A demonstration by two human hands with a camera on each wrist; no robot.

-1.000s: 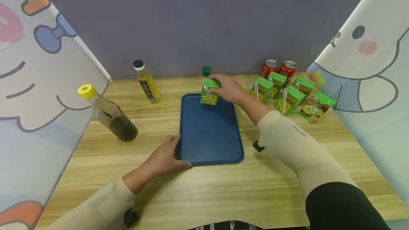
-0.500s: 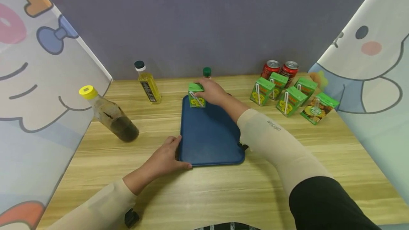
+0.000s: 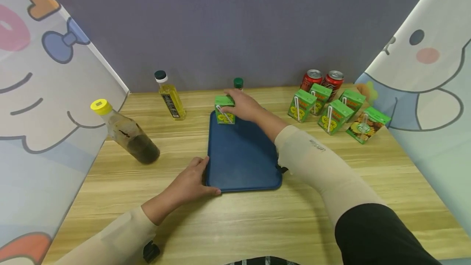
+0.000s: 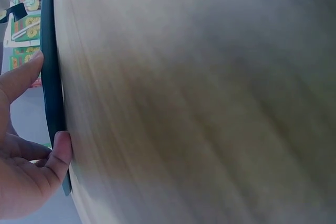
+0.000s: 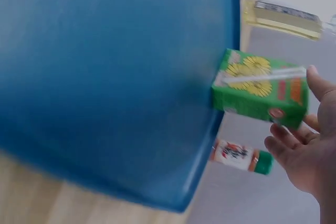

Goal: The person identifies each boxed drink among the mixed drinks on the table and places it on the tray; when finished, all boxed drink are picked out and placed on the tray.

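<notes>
A green juice box (image 3: 225, 113) with a white straw and yellow flowers is at the far left corner of the blue tray (image 3: 243, 158). My right hand (image 3: 243, 105) holds the box near its top, between thumb and fingers, as the right wrist view shows. The box stands upright, its base at the tray's surface. My left hand (image 3: 191, 181) holds the tray's near left corner, thumb along the front edge and fingers at the left side. In the left wrist view, the left hand's fingertips touch the dark tray rim (image 4: 51, 87).
Several more juice boxes (image 3: 335, 116) and two red cans (image 3: 311, 79) stand at the right back. A bottle of yellow oil (image 3: 172, 100) and a yellow-capped bottle of dark liquid (image 3: 128, 136) are on the left. A green-capped bottle (image 5: 239, 156) stands behind the tray.
My right hand has carried the juice box leftward along the tray's far end, to its far left corner; in the last half second it shifted slightly left. The left hand has stayed put.
</notes>
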